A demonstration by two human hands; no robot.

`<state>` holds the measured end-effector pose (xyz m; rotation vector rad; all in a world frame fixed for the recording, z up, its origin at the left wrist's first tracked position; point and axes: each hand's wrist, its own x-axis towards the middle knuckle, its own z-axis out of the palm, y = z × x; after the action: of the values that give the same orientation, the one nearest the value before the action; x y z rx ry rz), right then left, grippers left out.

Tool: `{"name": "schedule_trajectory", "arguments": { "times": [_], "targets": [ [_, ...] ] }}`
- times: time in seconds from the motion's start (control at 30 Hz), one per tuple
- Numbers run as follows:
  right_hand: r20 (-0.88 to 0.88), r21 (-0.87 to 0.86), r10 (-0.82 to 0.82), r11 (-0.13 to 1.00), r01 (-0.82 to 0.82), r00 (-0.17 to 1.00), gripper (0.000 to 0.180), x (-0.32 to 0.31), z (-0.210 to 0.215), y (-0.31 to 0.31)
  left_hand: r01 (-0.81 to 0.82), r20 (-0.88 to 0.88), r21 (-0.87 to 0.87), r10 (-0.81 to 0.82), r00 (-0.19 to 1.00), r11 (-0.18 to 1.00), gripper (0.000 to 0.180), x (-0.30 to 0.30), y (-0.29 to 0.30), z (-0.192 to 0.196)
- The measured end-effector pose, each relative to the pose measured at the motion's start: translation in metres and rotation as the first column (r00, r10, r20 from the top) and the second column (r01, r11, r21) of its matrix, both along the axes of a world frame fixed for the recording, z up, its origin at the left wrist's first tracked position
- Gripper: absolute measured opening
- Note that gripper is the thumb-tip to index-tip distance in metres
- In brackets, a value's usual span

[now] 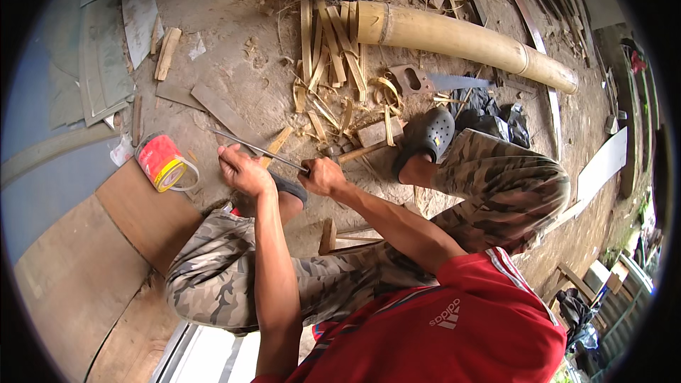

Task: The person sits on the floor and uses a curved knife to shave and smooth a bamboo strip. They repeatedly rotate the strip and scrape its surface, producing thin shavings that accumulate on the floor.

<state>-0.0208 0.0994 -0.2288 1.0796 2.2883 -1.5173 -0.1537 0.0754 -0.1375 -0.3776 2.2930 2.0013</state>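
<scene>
My right hand (pixel 323 176) is closed around the near end of a long, thin, dark blade-like tool (pixel 273 155), which slants up and to the left. Beside the tool's middle, my left hand (pixel 245 170) has its fingers curled together. Whatever those fingers pinch, if anything, is too small to make out. A split bamboo piece (pixel 280 142) lies on the ground just past the tool. Both forearms reach over my bent legs in camouflage trousers.
Bamboo strips (pixel 323 42) lie heaped ahead, by a thick bamboo pole (pixel 454 34). A handsaw (pixel 418 79) rests near my clog (pixel 428 135). A red-and-yellow can (pixel 162 162) lies at left beside brown boards (pixel 145 206). Black plastic bags (pixel 489 113) sit at right.
</scene>
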Motion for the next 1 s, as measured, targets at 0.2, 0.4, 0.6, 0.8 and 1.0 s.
{"name": "schedule_trajectory", "arguments": {
  "times": [0.2,0.4,0.6,0.8,1.0],
  "targets": [
    [0.153,-0.026,0.008,1.000,-0.004,0.988,0.032,0.004,-0.011,0.007,-0.006,-0.013,0.012,0.006,1.000,1.000,0.040,-0.012,-0.014,-0.011],
    [0.206,0.015,-0.008,1.000,0.005,0.978,0.025,0.008,-0.052,0.008,0.003,-0.017,-0.028,-0.003,1.000,1.000,0.040,-0.010,-0.014,-0.009],
    [0.168,-0.011,0.047,0.999,-0.046,0.985,0.028,0.002,-0.032,0.002,-0.030,-0.004,-0.044,0.030,1.000,0.999,0.041,-0.015,-0.024,-0.009],
    [0.002,0.195,0.066,0.979,-0.065,0.998,0.024,0.011,-0.019,-0.012,-0.081,-0.027,-0.027,0.080,0.996,0.996,0.042,-0.022,-0.021,-0.006],
    [0.346,-0.024,0.027,1.000,-0.019,0.938,0.028,0.014,-0.027,0.012,-0.069,-0.224,-0.152,0.034,0.974,0.986,0.045,-0.025,-0.023,-0.018]
  ]
}}
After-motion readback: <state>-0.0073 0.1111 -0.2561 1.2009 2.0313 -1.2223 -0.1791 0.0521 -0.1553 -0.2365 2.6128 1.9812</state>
